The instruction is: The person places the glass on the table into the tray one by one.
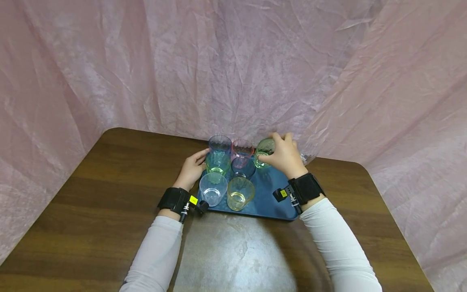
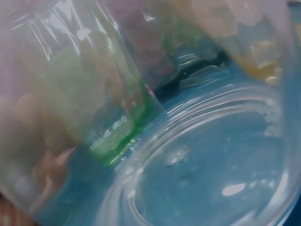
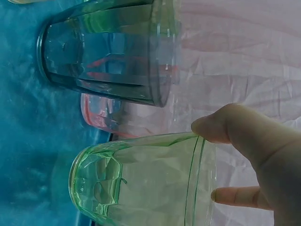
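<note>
My right hand (image 1: 286, 156) pinches a light green glass (image 3: 150, 181) by its rim, thumb on the near side, over the back right of a blue tray (image 1: 268, 196). At the tray's left edge my left hand (image 1: 191, 168) has its fingers loosely extended beside another green glass (image 1: 217, 165). Around these on the tray are a bluish-purple glass (image 1: 220, 142), a pink-red glass (image 1: 242, 148), a dark blue glass (image 1: 243, 167), a clear glass (image 1: 213, 190) and a yellow glass (image 1: 240, 194). The clear glass fills the left wrist view, blurring the left hand behind it.
A brown wooden table (image 1: 120, 190) carries the tray, with a greyish bright patch (image 1: 237, 251) in front of it. Pink crinkled cloth (image 1: 204, 73) hangs right behind the table's back edge. Clear crumpled plastic (image 1: 310, 157) lies near the right hand.
</note>
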Demonstrator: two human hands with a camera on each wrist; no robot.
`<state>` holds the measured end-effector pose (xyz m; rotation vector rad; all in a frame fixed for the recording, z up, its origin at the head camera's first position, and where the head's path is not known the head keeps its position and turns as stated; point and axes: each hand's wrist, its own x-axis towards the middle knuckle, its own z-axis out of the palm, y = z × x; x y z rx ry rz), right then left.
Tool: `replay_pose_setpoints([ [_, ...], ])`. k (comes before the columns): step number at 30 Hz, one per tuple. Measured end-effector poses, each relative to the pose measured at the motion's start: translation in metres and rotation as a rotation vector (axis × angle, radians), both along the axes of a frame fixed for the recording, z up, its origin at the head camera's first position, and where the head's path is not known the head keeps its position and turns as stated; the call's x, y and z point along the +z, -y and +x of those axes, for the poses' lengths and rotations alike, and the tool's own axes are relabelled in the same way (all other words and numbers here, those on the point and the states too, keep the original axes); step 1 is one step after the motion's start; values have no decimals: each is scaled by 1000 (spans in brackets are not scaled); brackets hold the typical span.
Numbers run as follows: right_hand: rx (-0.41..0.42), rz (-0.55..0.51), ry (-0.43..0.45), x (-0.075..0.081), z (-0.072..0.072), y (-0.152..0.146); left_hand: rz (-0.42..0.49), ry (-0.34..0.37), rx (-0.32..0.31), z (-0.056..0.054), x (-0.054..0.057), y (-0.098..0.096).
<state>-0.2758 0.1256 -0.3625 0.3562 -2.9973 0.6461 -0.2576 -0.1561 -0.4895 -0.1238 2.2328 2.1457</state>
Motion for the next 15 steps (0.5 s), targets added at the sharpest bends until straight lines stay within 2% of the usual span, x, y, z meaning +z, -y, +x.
replay_pose_setpoints([
  [15,-22,35,81,-11,-5,-1,0,-16,-8,-1,-2,1],
])
